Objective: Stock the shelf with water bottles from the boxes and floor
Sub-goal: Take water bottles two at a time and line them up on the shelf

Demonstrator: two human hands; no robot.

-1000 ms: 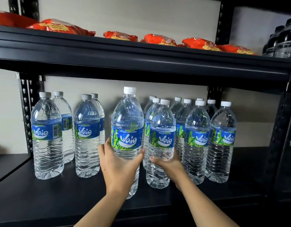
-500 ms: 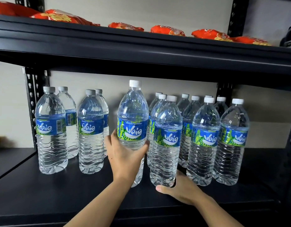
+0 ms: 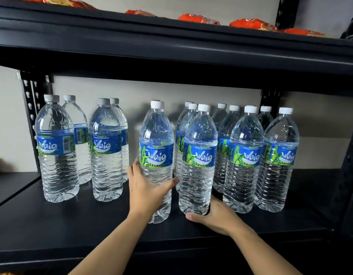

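My left hand wraps the bottle near the shelf front edge, my right hand cups its neighbour; nudging either could topple the tight row.

Fourteen water bottles can be counted upright on the shelf, one being partly hidden. Five orange snack packets are seen above. Two hands are visible.

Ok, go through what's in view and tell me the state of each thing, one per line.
Left hand: wrapped around the held water bottle.
Held water bottle: upright, capped, on the shelf.
Right hand: cupping the base of the neighbouring bottle.
Neighbouring bottle: upright, capped.
Shelf: partly stocked.
Snack packets: lying on the upper shelf.
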